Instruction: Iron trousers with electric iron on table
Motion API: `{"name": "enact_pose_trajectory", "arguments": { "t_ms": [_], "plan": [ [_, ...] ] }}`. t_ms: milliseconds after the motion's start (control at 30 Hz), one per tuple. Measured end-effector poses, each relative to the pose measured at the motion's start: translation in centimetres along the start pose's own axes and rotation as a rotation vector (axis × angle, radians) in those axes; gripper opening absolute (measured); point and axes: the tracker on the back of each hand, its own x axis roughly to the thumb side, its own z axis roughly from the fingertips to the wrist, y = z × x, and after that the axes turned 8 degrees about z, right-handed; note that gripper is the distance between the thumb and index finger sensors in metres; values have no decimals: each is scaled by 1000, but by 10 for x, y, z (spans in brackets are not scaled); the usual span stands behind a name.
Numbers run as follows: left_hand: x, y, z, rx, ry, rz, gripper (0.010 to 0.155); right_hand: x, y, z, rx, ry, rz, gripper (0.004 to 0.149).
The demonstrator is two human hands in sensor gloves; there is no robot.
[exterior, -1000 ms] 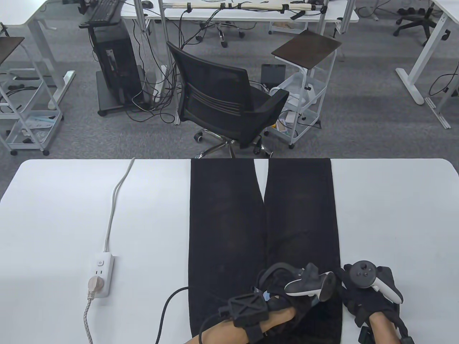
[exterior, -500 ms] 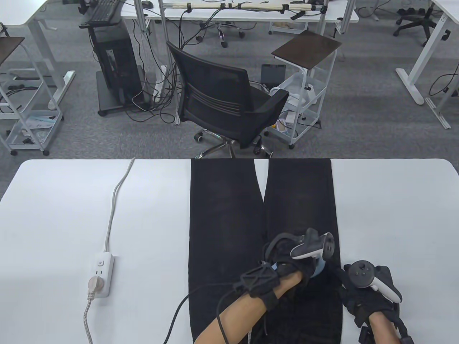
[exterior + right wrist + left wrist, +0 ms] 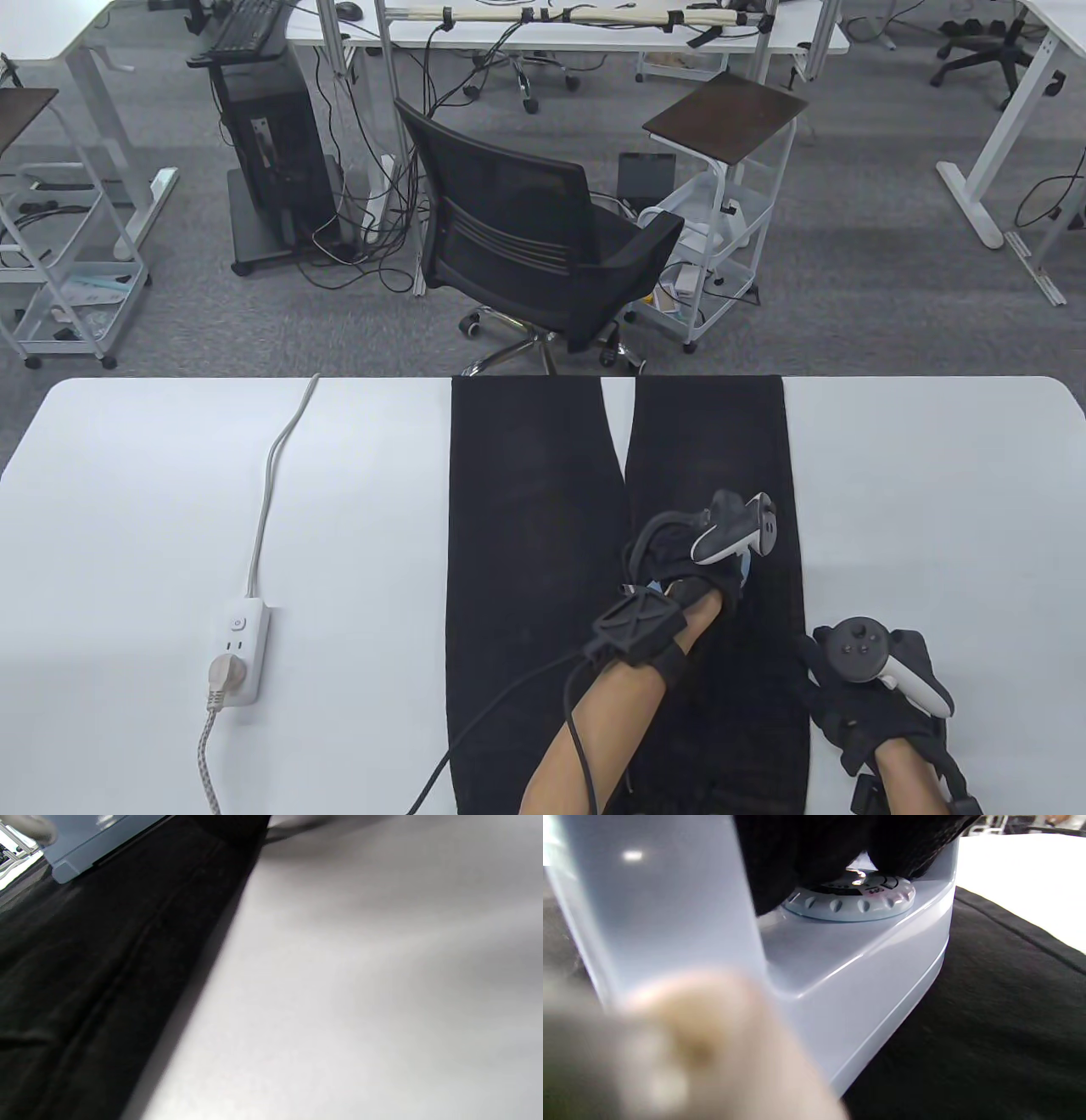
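Note:
Black trousers [image 3: 534,543] lie flat on the white table [image 3: 933,509], legs pointing to the far edge. My left hand [image 3: 689,567] grips the handle of a pale blue iron [image 3: 746,567] that sits on the right trouser leg. In the left wrist view the iron's body [image 3: 848,984] and its dial [image 3: 849,897] rest on the black cloth [image 3: 1001,1035]. My right hand [image 3: 848,692] rests flat at the trousers' right edge near the front. The right wrist view shows the trouser seam [image 3: 93,984], the table [image 3: 360,984] and a corner of the iron [image 3: 80,844].
A white power strip [image 3: 240,649] with a plug in it lies on the table's left part, its cable running to the far edge. The iron's black cord [image 3: 501,700] trails over the left leg to the front edge. An office chair [image 3: 543,238] stands beyond the table.
My left hand has slid the iron along the right trouser leg, away from the near edge toward the far edge. My right hand has stayed in place.

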Motion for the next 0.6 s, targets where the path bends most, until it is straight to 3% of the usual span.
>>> {"name": "enact_pose_trajectory", "arguments": {
  "t_ms": [200, 400, 467, 600],
  "plan": [
    [6, -9, 24, -59, -56, 0, 40, 0, 0, 0, 5, 1, -1, 61],
    [29, -27, 67, -129, -174, -45, 40, -2, -1, 0, 8, -2, -15, 60],
    [35, -32, 81, -95, -179, -116, 40, -3, -1, 1, 6, -3, -22, 60],
    [34, -44, 102, -64, -218, -83, 41, -4, -1, 1, 1, -2, -22, 60]
  ]
}}
